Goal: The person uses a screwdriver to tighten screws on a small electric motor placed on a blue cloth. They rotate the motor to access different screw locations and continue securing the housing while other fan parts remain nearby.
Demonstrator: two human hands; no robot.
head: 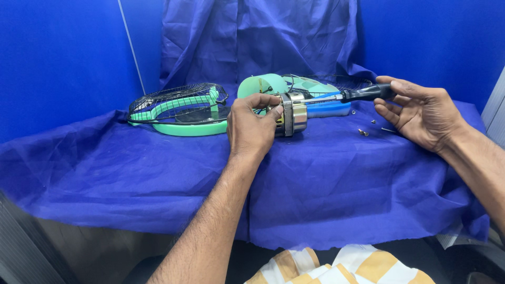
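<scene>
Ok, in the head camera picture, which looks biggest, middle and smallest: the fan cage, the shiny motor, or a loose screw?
Largest to smallest as they look:
1. The black wire fan cage with green rim.
2. The shiny metal motor, held by the left hand.
3. The loose screw on the blue cloth, tiny.

One head-worn camera, looking forward and down over the work.

I am watching through a single view that is sitting at the person's head, tilting down and facing the blue partition wall (63,58) behind the cloth-draped tabletop (158,179). It is riding close in: both forearms are entering from the bottom and right edges, the left hand (251,126) is landing near the centre of the frame, the right hand (421,113) is sitting toward the right side, and the person's striped lap is showing at the bottom edge. No second view is sharing the scene.
</scene>
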